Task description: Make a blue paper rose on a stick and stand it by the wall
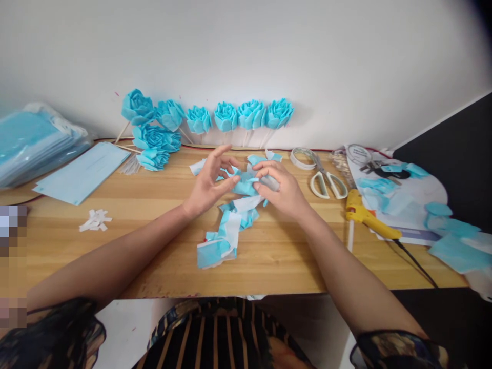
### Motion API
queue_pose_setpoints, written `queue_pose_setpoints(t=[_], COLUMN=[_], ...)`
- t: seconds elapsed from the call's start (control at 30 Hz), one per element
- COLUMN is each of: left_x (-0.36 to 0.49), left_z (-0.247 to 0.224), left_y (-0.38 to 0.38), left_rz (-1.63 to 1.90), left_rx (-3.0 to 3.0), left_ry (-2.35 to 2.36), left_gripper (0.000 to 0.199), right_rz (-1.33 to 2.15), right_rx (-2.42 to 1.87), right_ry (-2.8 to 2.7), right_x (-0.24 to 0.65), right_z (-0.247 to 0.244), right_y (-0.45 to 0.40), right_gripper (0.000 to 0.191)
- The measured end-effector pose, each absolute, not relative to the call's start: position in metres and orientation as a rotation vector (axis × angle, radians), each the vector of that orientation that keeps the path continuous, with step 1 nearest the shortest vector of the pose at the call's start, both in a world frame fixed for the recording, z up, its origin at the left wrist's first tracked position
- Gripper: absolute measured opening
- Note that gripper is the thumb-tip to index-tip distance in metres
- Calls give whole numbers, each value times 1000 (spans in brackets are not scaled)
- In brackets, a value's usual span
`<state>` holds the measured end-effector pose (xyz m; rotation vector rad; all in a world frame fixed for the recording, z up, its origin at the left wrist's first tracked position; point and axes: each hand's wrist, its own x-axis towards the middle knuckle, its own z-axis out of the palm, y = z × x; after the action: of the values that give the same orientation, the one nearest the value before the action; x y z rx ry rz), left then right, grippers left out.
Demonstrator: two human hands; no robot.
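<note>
My left hand hovers over the middle of the wooden table, its fingers spread and curved. The tip of its thumb is close to a small blue fabric piece; whether they touch I cannot tell. Across from it, my right hand pinches the piece between thumb and fingers. Under and around both hands lie loose blue and white fabric scraps, some hidden by the hands. Their material looks thin and soft, and a few are folded.
Blue fabric flowers on sticks lean along the wall. At left are flat blue sheets, a plastic-wrapped stack and white strips. At right are a tape roll, scissors, a yellow glue gun and blue cut pieces.
</note>
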<state>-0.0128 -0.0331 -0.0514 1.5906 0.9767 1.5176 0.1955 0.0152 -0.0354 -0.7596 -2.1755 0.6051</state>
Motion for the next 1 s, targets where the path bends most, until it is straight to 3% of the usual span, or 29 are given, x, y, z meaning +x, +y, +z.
queue_pose_setpoints(t=[0.37,0.53,0.73,0.9,1.0], left_x=[-12,-14,-14,-16,-16], left_z=[-55,-56,-56,-60,-62], left_y=[-34,-33,-33,-29,-27], left_rz=[1444,1417,1386,1400,1411], left_rx=[1844,1861,1760,1683,1648], left_ry=[1079,1085,1116,1129,1127], left_gripper=[19,16,13,16,16], right_rz=[906,910,263,324,453], right_rx=[-909,-1097,-1260,-1188,-1101], right_ry=[-1938,-1690,-1994,-1966,-1881], right_x=[193,203,220,217,212], right_z=[-38,-52,-54,-46,-45], right_y=[15,34,48,41,38], right_gripper=[11,17,35,29,13])
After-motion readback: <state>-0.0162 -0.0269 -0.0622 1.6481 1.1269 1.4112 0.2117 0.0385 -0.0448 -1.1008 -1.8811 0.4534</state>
